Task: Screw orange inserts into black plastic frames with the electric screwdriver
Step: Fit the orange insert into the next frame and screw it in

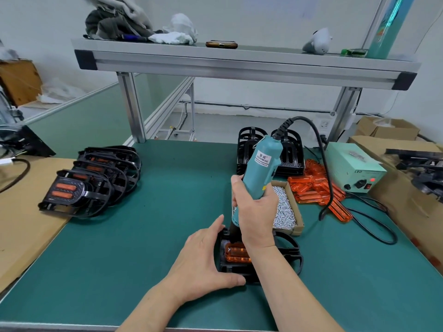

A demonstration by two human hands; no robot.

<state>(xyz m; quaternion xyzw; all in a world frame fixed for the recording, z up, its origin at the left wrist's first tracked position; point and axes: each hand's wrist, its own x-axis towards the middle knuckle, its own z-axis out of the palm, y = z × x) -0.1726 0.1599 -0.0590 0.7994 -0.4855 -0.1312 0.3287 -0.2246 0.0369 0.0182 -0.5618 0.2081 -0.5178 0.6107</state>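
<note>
While fixing the orange translucent insert [236,254], keep the teal electric screwdriver [262,168] upright in curled right grip [255,214] and steady the black plastic frame [230,268] with spread left grip [203,262].

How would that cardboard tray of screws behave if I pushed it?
The cardboard tray looks low and flat, so it would probably slide rather than tip. Heaped with metal screws, it is likely heavy for its size; a shove might spill some.

"keenwise" on the electric screwdriver [262,170]; "led" on the power box [354,167].
</note>
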